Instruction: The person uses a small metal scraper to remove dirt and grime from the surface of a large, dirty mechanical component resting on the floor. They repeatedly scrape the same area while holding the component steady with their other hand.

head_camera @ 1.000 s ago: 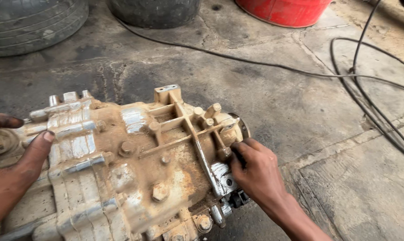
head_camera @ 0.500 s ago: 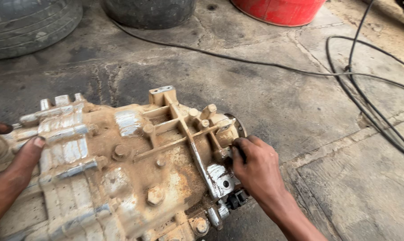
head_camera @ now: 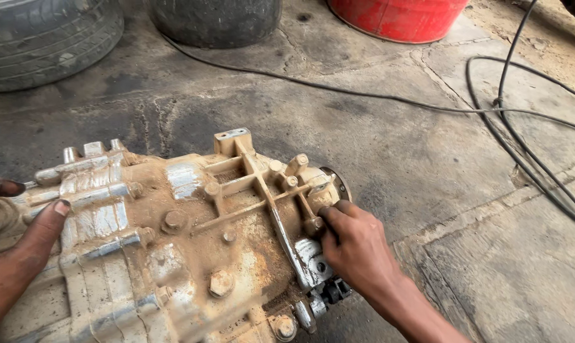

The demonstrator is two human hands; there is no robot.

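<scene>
A: Biggest thing first?
B: Concrete floor (head_camera: 427,146), then the mud-caked gearbox casing (head_camera: 173,248) lying on it, between both hands.
A: Beyond the fingers?
B: Two tyres (head_camera: 46,38), a red tub (head_camera: 402,16), black cables (head_camera: 522,114), all well past the fingertips.
A: Left hand (head_camera: 11,260)?
B: Spread flat, fingers open, pressing the ribbed end; grips nothing.
A: Right hand (head_camera: 357,244)?
B: Fingers curled against the casing's end by a bolt (head_camera: 314,223); whether they pinch anything, can't tell.
</scene>
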